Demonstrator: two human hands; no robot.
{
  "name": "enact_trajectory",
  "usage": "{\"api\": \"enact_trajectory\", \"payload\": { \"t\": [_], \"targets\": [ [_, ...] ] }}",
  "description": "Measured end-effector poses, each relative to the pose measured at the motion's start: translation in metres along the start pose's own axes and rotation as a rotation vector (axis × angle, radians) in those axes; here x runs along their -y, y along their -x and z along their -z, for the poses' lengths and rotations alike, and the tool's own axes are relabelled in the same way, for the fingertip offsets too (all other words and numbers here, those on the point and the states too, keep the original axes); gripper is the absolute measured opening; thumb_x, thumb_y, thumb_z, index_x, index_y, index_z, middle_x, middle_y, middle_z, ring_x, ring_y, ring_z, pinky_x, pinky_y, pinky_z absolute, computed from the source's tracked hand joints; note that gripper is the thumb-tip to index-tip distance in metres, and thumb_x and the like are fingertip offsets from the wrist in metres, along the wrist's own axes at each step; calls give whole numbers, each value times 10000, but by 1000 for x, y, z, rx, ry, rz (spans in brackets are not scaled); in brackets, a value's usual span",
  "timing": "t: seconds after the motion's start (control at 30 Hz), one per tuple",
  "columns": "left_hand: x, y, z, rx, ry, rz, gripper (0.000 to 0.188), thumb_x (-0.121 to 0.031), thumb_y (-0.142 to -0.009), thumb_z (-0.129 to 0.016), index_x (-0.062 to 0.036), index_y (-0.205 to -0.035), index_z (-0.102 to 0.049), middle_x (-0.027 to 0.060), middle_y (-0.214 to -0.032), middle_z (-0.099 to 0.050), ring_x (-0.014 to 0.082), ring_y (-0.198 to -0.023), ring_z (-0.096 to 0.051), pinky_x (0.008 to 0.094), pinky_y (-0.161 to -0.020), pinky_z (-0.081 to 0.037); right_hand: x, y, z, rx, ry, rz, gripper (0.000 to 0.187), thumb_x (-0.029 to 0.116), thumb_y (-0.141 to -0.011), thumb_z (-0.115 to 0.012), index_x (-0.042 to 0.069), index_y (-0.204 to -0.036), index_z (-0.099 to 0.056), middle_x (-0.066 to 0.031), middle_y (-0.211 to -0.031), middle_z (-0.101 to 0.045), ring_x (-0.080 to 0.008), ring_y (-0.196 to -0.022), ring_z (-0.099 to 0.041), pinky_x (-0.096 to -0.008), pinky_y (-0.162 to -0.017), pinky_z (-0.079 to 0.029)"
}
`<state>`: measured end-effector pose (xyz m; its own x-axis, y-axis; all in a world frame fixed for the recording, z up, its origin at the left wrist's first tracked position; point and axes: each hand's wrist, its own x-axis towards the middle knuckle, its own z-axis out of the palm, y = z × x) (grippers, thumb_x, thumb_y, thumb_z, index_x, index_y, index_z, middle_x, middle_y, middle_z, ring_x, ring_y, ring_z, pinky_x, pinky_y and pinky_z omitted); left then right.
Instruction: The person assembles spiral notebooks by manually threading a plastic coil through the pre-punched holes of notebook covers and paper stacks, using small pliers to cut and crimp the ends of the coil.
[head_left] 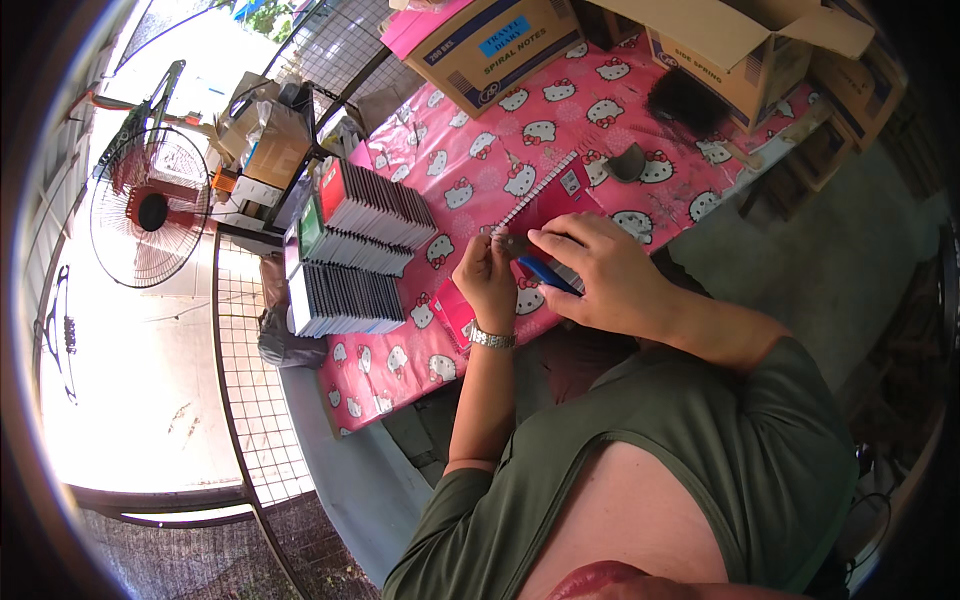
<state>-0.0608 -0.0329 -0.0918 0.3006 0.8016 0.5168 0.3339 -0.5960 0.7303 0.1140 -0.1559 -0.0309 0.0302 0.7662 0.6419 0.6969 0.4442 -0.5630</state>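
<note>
Stands as a table (410,375) with a pink kitty cover (500,125), and holds up rows of notebooks (352,248), big brown boxes (495,60), a black brush (687,103), a bent gray piece (627,163) and a pink notebook (562,197).

I see the person's left forearm (482,405) reaching almost straight forward, its left hand (488,285) curled in, thumb against bent fingers. The right elbow juts out to the side; the right forearm (705,325) slants inward. Just beside the left, the right hand (612,275) arches, back upward, curved in a grip.
</note>
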Motion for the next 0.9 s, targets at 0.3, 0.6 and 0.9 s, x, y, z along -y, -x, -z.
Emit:
{"api": "enact_trajectory", "payload": {
  "t": [0.3, 0.6, 0.9],
  "targets": [
    [-20, -7, -10, -122, 62, -6, 195, 59, -872, -637, 4, -1060, -640, 44, -847, -680, 52, -694, -631, 225, -614, -511, -1, -1, 2, 38, 10, -23, 537, 196, -763, -764, -4, -1237, -613, -134, -1147, -590, -312, -1025, -598, -420, -911, -492],
    [-27, 0, -10, -161, 106, -51, 130, 47, -910, -637, 24, -1038, -641, 69, -876, -695, 80, -741, -651, 222, -668, -534, -14, 0, -4, 275, -425, -271, 437, 184, -864, -699, -12, -1245, -614, -133, -1106, -621, -242, -999, -634, -358, -814, -526],
    [44, 46, 66, -642, 607, 511, 98, -37, -927, -629, -29, -995, -558, 67, -895, -620, 169, -722, -639, 304, -558, -551, -109, 25, -4, -61, -616, -459, 458, 299, -922, -661, -28, -1238, -606, -74, -1039, -614, -132, -903, -601, -272, -817, -500]
  ]
}}
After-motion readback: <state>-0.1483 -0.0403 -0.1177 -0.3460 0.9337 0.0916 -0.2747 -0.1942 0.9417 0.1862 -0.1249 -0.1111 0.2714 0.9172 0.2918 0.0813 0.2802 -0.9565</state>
